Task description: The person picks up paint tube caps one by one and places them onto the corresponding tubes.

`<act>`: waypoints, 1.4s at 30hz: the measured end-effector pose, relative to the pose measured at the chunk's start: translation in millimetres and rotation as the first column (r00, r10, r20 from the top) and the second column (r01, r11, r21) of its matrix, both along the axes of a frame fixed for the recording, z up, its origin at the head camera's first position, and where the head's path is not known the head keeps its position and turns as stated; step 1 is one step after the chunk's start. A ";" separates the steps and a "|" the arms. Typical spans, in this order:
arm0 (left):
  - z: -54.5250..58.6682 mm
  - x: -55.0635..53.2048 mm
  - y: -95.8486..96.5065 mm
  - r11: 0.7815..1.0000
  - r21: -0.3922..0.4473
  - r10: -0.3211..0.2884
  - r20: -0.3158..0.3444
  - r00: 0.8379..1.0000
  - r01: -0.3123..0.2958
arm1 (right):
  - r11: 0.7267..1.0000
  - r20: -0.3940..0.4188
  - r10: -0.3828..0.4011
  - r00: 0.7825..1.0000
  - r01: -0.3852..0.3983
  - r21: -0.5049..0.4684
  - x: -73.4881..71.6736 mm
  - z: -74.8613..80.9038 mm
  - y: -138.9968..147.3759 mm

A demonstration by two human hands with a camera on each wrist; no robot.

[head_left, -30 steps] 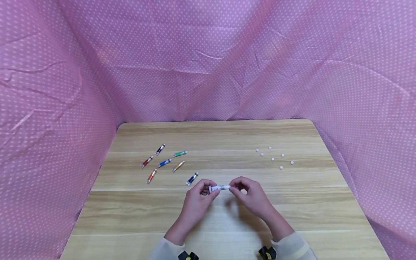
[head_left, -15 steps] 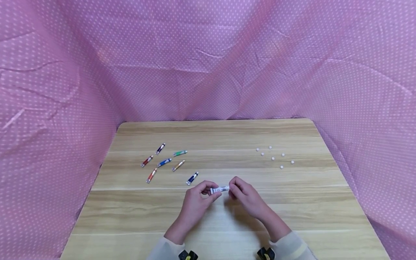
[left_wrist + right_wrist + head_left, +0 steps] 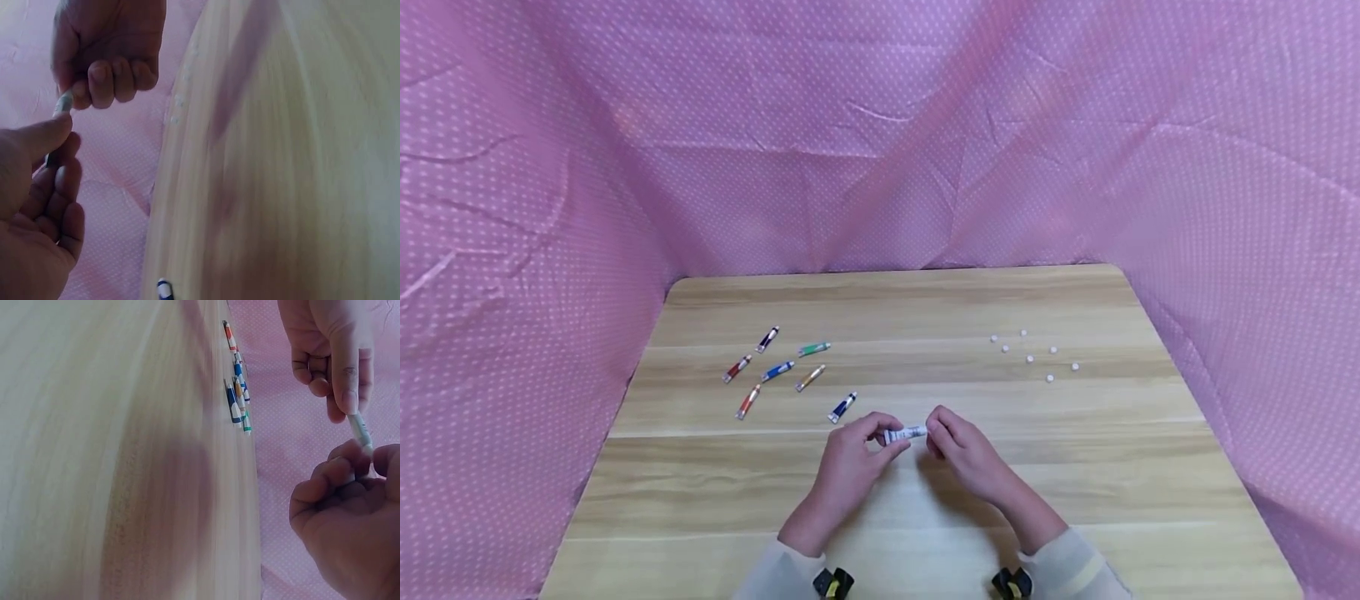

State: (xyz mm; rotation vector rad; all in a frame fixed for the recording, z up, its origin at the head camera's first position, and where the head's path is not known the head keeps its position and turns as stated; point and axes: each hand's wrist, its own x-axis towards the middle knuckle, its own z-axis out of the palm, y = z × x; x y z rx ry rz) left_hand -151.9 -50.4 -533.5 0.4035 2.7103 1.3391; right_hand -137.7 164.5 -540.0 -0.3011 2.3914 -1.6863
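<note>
My left hand point(image 3: 848, 457) pinches a small white paint tube point(image 3: 907, 434) by its flat end between thumb and fingers, above the table. At the tube's other end, the thumb and index finger of my right hand point(image 3: 968, 457) grip the tip, and the cap end is hidden behind them. The right wrist view shows the pale tube point(image 3: 360, 430) bridging the two hands, with my right fingers curled in. Just beyond my left hand lies a dark blue paint tube point(image 3: 842, 407) on the table.
Several coloured paint tubes lie at the left of the wooden table point(image 3: 700, 483), among them a green tube point(image 3: 814, 349) and an orange tube point(image 3: 748, 402). Several small white caps point(image 3: 1029, 359) are scattered at the right. A pink dotted cloth point(image 3: 880, 183) surrounds the table.
My right fingers have curled further over the tube's tip, which showed white between them a second ago. My left hand keeps its grip, and the head view has tilted slightly.
</note>
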 end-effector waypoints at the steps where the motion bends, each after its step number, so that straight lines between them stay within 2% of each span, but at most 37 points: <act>1: 0.7 -1.4 0.0 1.000 -0.022 -0.016 -0.002 1.000 0.016 | 1.000 0.004 -0.006 1.000 0.006 0.003 -0.7 0.4 0.0; 5: 4.5 -6.9 0.0 0.992 -0.101 -0.080 0.012 0.997 0.081 | 0.998 0.031 -0.056 0.998 0.055 0.024 -3.3 1.9 0.1; 9: 7.3 -11.8 1.2 0.970 -0.207 -0.123 0.019 0.992 0.124 | 0.993 0.039 -0.109 0.993 0.107 0.057 -7.0 0.9 1.1; 14: 9.1 -19.4 3.2 0.930 -0.341 -0.167 -0.053 0.985 0.140 | 0.989 0.041 -0.124 0.991 0.120 0.089 -11.2 -1.4 5.5; 18: 10.8 -26.4 5.7 0.910 -0.386 -0.202 -0.086 0.976 0.154 | 0.986 0.042 -0.131 0.991 0.125 0.108 -13.7 -4.1 9.8; 25: 9.2 -38.5 14.0 0.858 -0.465 -0.291 -0.093 0.952 0.217 | 0.978 0.022 -0.157 0.987 0.153 0.144 -15.7 -10.6 17.6; 29: -0.1 -49.2 15.4 0.862 -0.454 -0.299 -0.091 0.950 0.228 | 0.973 0.025 -0.171 0.985 0.165 0.162 -14.9 -13.1 26.2; 33: -8.5 -64.5 13.0 0.867 -0.459 -0.272 -0.109 0.956 0.195 | 0.969 0.022 -0.196 0.980 0.190 0.159 -16.9 -13.3 43.0; 38: -9.9 -82.6 11.4 0.855 -0.493 -0.257 -0.134 0.957 0.160 | 0.957 -0.012 -0.263 0.965 0.263 0.121 -25.7 -7.4 75.5; 42: -11.3 -93.6 11.9 0.859 -0.484 -0.244 -0.106 0.964 0.164 | 0.940 -0.034 -0.321 0.946 0.323 0.111 -31.0 -3.1 103.3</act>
